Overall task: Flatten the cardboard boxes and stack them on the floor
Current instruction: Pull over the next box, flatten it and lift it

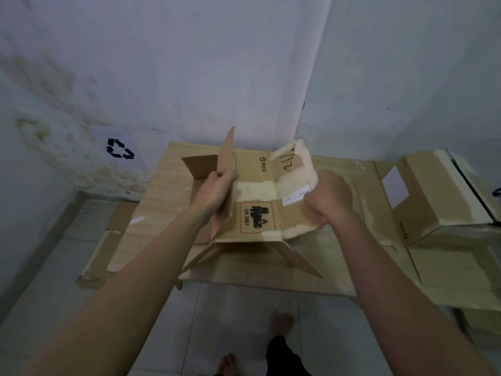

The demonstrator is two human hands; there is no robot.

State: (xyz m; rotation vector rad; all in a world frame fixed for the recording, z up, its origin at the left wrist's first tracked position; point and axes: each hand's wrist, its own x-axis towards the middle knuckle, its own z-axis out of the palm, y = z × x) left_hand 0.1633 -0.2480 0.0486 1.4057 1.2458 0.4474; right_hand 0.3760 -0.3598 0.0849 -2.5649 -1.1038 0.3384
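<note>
Holding one cardboard box [254, 202] up in front of me, above the floor [244, 321], both arms extended. My left hand [214, 194] grips the box's left side, thumb curled over the panel edge, fingers hidden behind it. My right hand [329, 198] is closed on the right side, fingers curled around a torn, tape-covered flap edge. Box is partly opened: flaps splay outward at the far left and at both near bottom corners; one narrow flap stands upright at the top left. Facing panel shows a red-bordered "UN 3481" label, "PICO" print, and strips of pale tape. Beneath and behind the held box, flattened cardboard [162, 202] lies on the floor against the wall corner. To my right, an intact box [433, 196] with a white label rests on more cardboard, tilted. A recycling sign [119, 149] is fixed to the left wall. My bare feet [282, 321] are visible on the tiles below.
</note>
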